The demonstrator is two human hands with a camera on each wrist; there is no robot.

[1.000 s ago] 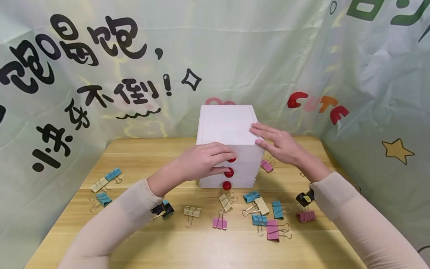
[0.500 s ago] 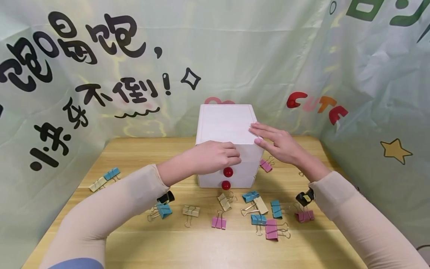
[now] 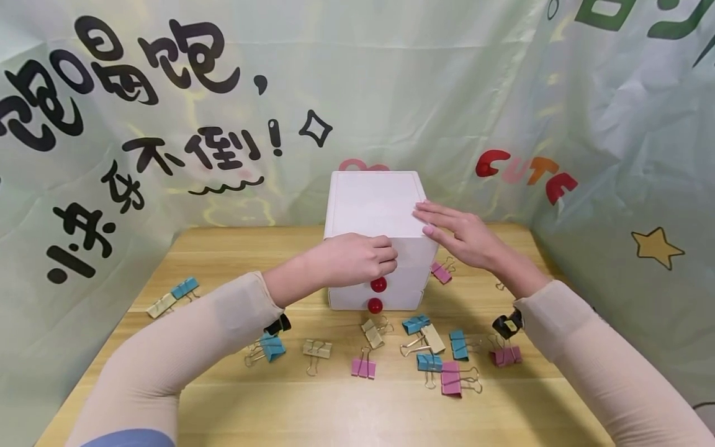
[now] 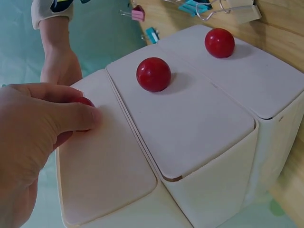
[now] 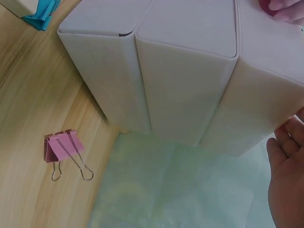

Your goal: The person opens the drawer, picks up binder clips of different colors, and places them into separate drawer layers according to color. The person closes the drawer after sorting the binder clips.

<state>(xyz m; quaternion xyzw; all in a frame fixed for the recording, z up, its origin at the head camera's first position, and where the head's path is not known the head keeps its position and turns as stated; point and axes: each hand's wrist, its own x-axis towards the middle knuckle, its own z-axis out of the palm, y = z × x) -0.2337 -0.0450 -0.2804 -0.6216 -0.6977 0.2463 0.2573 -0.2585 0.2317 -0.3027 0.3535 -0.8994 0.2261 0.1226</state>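
Observation:
A white three-drawer box (image 3: 374, 202) stands on the wooden table, each drawer front bearing a red ball knob. My left hand (image 3: 352, 261) pinches the top drawer's knob (image 4: 86, 101) between thumb and fingers. Below it are the middle knob (image 3: 378, 285) and the bottom knob (image 3: 375, 305), both untouched. All three drawers appear pushed in. With fingers fairly straight, my right hand (image 3: 466, 237) rests on the top right edge of the box. In the head view, the left hand covers the top knob.
Several binder clips lie in front of the box, among them a pink clip (image 3: 364, 368), a cream clip (image 3: 317, 349) and a blue clip (image 3: 459, 345). Another pink clip (image 5: 64, 145) lies by the box's right side. A printed cloth (image 3: 290, 62) hangs behind and at both sides.
My left hand's fingers have closed round the top knob, and the left forearm has shifted, uncovering a blue clip. My right hand has stayed on the box. The view has tilted slightly.

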